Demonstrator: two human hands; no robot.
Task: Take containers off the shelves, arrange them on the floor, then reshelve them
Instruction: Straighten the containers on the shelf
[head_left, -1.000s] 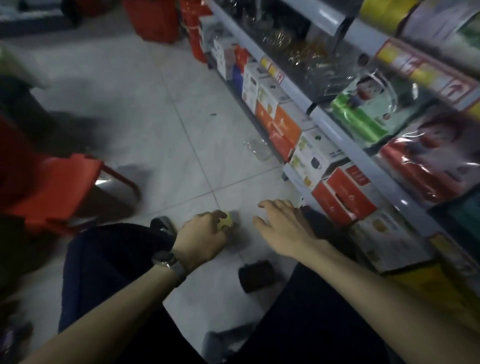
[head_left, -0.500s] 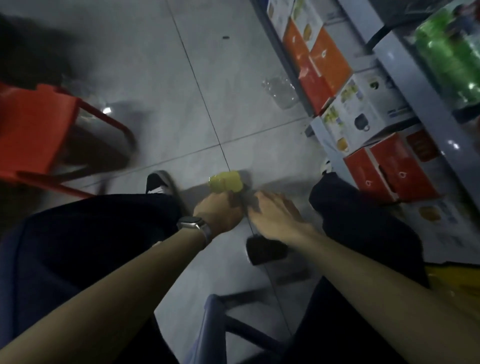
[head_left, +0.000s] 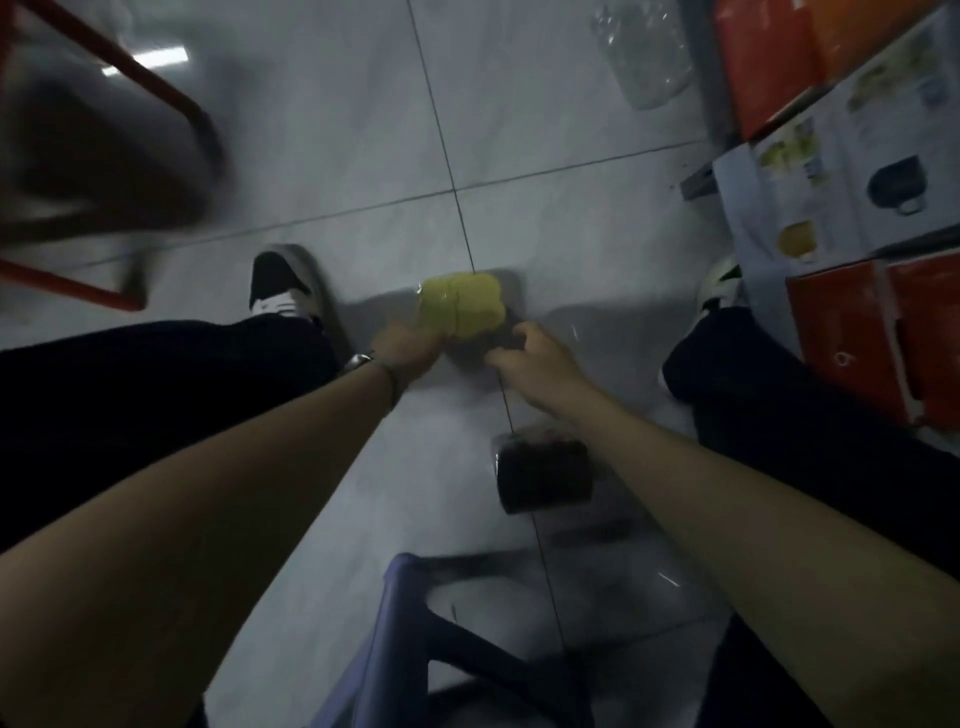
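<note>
A yellow-lidded container (head_left: 462, 306) stands on the grey tiled floor between my feet. My left hand (head_left: 410, 347) grips its near left side. My right hand (head_left: 530, 353) curls its fingers and thumb against the near right side, which lies in shadow. A dark container (head_left: 543, 475) sits on the floor closer to me, just under my right forearm. Further off, by the shelf base, a clear plastic container (head_left: 644, 57) rests on the floor.
Boxed goods line the bottom shelf on the right: a white box (head_left: 852, 171) and red boxes (head_left: 878, 338). A red chair frame (head_left: 98, 171) stands at the left. I sit on a blue stool (head_left: 395, 639), with my shoes (head_left: 283, 286) on either side.
The view has tipped from the shelves down to the floor. My left hand has carried the yellow-lidded container a little forward, and my right hand, flat before, has curled in against it.
</note>
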